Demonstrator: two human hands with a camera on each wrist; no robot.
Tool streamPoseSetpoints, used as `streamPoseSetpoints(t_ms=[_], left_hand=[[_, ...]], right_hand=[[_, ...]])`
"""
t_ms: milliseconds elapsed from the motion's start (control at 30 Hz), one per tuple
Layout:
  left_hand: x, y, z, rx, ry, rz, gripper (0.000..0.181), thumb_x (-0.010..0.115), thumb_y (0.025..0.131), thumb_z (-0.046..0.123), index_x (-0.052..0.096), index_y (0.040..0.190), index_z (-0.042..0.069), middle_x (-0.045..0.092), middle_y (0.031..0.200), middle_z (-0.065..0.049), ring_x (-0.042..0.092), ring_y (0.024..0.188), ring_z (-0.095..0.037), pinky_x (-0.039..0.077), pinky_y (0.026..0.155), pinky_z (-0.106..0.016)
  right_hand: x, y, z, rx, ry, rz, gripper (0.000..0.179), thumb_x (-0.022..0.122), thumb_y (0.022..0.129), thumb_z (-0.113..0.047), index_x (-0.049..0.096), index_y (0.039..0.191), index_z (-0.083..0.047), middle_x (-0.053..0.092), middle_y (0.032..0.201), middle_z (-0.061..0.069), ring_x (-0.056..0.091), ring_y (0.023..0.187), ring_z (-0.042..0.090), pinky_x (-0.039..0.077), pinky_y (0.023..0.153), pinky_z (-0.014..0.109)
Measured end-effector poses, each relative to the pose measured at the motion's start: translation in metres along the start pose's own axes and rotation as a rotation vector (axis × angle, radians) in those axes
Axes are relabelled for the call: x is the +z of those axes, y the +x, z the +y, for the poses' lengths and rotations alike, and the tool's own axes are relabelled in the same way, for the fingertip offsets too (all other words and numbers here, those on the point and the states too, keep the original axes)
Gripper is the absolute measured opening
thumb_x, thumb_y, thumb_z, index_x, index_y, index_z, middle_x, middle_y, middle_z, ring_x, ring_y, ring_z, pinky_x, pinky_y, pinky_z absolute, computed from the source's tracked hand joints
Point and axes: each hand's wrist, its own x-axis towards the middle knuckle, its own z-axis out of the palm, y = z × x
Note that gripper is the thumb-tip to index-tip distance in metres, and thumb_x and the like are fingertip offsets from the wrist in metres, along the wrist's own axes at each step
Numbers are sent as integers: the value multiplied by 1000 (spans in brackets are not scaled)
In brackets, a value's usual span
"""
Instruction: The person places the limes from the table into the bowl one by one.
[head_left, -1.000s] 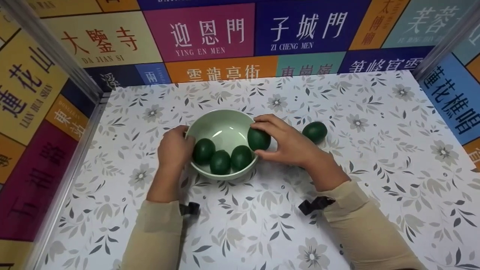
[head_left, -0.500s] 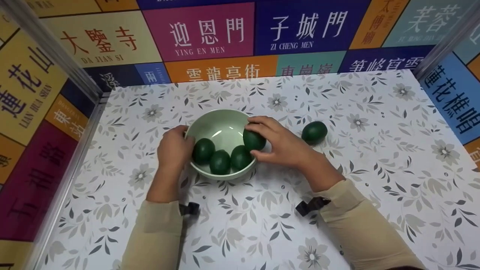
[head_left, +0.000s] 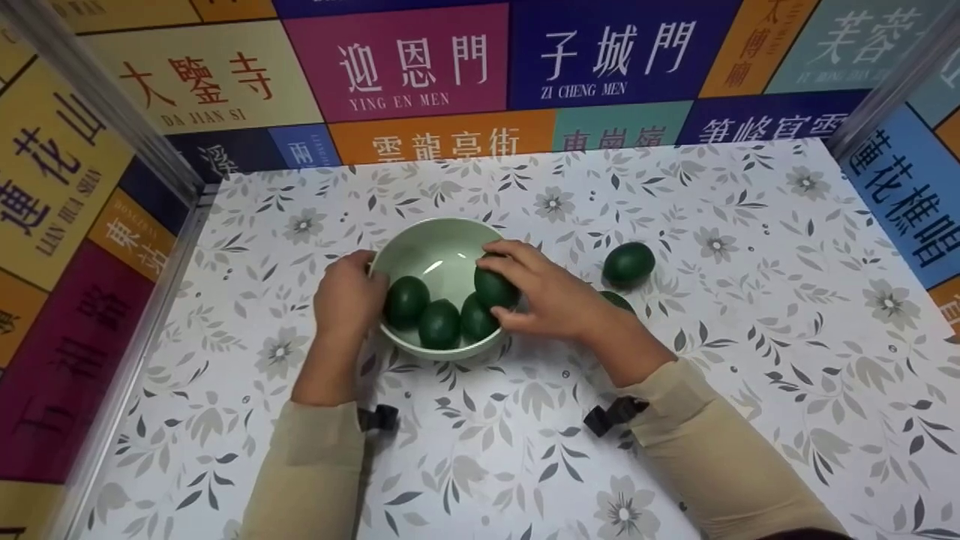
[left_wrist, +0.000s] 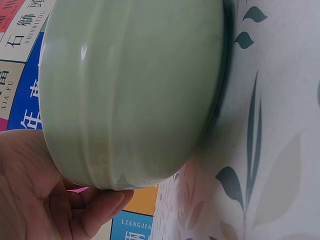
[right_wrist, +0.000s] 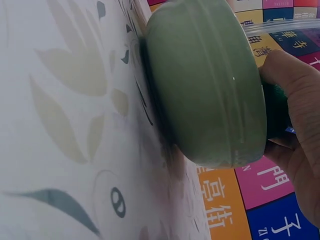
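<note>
A pale green bowl (head_left: pixel 450 240) stands on the table in the head view, with three smooth, dark green egg-shaped objects (head_left: pixel 439 325) along its near side. My left hand (head_left: pixel 346 296) grips the bowl's left rim; the left wrist view shows its curled fingers (left_wrist: pixel 102 212) against the outer wall. Between thumb and fingers, my right hand (head_left: pixel 555 296) holds another dark green egg-shaped object (head_left: pixel 495 288) just inside the right rim, overlapping the one below it. In the right wrist view, the bowl's wall hides part of this held object (right_wrist: pixel 276 110).
One more dark green egg-shaped object (head_left: pixel 628 264) lies on the table right of the bowl. Another (head_left: pixel 616 301) is partly hidden behind my right wrist. The floral-patterned tabletop (head_left: pixel 675 195) meets walls (head_left: pixel 420 67) with coloured signs at the back and sides.
My right hand has moved left, bringing the held egg-shaped object from the right rim further over the bowl. A second object on the table now shows past my wrist. The left hand stays put.
</note>
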Motion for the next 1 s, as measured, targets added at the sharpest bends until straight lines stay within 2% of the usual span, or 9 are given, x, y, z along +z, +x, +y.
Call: streamPoseSetpoints(t_ms=[367,767,1000], left_hand=[[2,-2,0,6,-20,28,42,52,97,19,69,134,10,73,121,-14,68,108,-32,51,96,-52],[3,-1,-1,7,-9,36,38,55,97,21,71,131,12,75,118,-12,69,107,-32,52,95,-52],[2,-1,-1,8,4,32,37,55,100,26,70,131,12,74,120,-12,68,111,-32,51,98,-53]], right_hand=[[6,-2,0,26,-65,-28,61,65,95,-29,50,152,-14,42,160,12,44,147,31,50,109,47],[2,0,-2,58,-90,-93,58,62,98,-31,51,152,-15,43,161,12,43,149,32,44,115,51],[2,1,-2,24,-140,-119,54,60,98,-30,54,149,-16,47,158,14,47,145,34,42,117,52]])
